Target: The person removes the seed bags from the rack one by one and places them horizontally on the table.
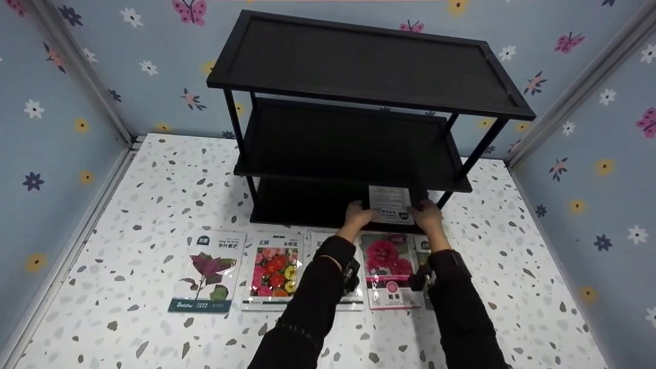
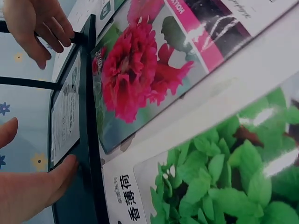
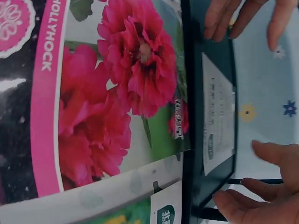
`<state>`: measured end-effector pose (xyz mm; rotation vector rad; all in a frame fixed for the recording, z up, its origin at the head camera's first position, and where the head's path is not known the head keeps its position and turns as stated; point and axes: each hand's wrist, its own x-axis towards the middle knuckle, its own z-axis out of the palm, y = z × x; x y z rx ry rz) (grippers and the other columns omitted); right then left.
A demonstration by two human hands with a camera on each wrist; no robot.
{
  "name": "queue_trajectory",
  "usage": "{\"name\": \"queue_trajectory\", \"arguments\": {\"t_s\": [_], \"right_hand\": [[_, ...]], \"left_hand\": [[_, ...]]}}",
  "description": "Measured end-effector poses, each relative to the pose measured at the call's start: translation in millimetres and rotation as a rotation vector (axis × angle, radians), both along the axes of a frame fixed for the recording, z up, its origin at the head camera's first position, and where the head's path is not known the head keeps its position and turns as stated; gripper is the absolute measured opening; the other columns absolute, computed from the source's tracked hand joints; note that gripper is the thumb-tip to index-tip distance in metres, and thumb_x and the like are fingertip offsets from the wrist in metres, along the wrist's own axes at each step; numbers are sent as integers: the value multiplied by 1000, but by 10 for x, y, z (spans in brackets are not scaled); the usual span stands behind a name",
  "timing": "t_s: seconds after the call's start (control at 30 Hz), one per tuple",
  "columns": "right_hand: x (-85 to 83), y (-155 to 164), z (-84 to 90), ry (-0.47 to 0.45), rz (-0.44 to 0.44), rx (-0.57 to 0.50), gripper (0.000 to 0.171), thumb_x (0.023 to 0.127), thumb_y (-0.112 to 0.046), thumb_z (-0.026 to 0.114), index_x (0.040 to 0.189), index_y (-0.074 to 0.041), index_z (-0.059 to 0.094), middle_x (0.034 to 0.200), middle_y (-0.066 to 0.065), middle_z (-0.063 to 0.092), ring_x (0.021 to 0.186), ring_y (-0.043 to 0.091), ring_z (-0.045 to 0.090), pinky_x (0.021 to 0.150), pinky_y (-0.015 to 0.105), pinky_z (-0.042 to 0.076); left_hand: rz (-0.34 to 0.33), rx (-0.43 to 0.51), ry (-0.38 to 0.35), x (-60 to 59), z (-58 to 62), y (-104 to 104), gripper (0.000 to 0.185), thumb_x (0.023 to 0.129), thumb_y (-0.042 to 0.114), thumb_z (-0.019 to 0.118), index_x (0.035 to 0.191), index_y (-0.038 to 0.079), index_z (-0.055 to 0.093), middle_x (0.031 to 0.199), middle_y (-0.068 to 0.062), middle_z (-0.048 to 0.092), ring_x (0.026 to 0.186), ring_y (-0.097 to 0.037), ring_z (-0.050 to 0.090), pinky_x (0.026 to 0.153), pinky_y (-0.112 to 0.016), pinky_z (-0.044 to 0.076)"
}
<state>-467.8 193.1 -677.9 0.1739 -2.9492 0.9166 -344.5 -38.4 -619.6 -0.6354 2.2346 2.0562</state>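
Note:
A white printed seed packet (image 1: 390, 202) lies text side up on the bottom shelf (image 1: 302, 202) of a black rack. My left hand (image 1: 357, 214) is at its left edge, fingers extended, with the fingertips right by the packet in the left wrist view. On the packet's other side is my right hand (image 1: 426, 215); its fingers are spread and loose, and the right wrist view shows them apart from the packet. Below the hands, a hollyhock seed packet (image 3: 117, 93) with pink flowers lies near the shelf's front edge. A mint seed packet (image 2: 224, 177) lies beside it, partly under my left forearm.
The black three-tier rack (image 1: 359, 64) stands against the flowered wall (image 1: 169, 61), its upper shelves above my hands. Further left on the speckled surface (image 1: 128, 246) are a red-and-yellow flower packet (image 1: 274, 269) and a purple-leaf packet (image 1: 207, 271). Another packet (image 3: 166, 205) is partly under my right arm.

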Motion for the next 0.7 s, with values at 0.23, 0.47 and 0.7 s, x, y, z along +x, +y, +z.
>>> {"name": "queue_trajectory", "arguments": {"t_s": [0.23,0.47,0.7], "right_hand": [[-487,110,-536,-179,3,-16,79,62,-75,53,95,-4,57,89,12,57,81,31,54,85,57,32],[-848,128,-1078,-168,7,-55,96,54,-81,52,113,-5,56,112,13,55,100,31,51,86,46,40],[-184,-216,-218,-236,-32,-79,77,68,-65,58,111,-1,59,106,13,57,87,25,54,75,38,45]], "left_hand": [[31,113,-132,515,980,36,71,79,16,66,137,1,27,136,-19,34,119,-30,38,93,-35,38],[63,52,-70,322,626,50,72,74,20,69,133,-1,33,127,-21,43,99,-26,53,70,-30,49],[35,61,-75,-251,-355,30,81,71,30,73,135,4,32,131,-12,40,98,-21,53,73,-29,48]]}}
